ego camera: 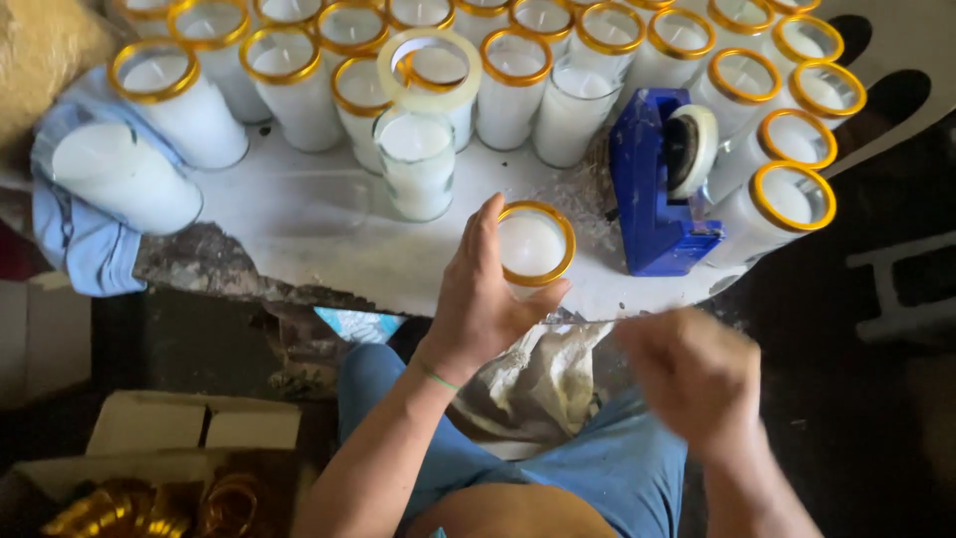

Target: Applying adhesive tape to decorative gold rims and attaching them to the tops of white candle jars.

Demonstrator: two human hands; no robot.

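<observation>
Head view looks straight down on a white, round-edged worktable [299, 214] with a chipped, wax-crusted rim. Near its front edge stands a clear glass candle jar filled with white wax and ringed with gold tape at the mouth [536, 245]. The left hand [478, 299] is wrapped around this jar from the side nearest the person, fingers curled against the glass wall and thumb up along its left flank, so the jar is firmly held. Its long axis is upright, the mouth facing the camera. The right hand [697, 374] hangs off the table edge, below and to the right of the jar and clearly apart from it; it is blurred, the fingers look loosely bunched, and I cannot tell whether they pinch anything.

Just right of the held jar sits a blue plastic tape dispenser with a pale roll [662, 184], close enough to crowd that side. Behind the jar stands an untaped glass candle [416, 164] with a loose ring of clear tape [430, 70] resting above it. Rows of gold-rimmed white candles [518, 60] fill the far half of the table and curve round past the dispenser. Far left of the jar, another plain candle [119, 177] lies on a blue cloth [75, 239]. Below the table, left of the person's blue-jeaned knees, are cardboard boxes [169, 428] with gold tape coils [139, 508].
</observation>
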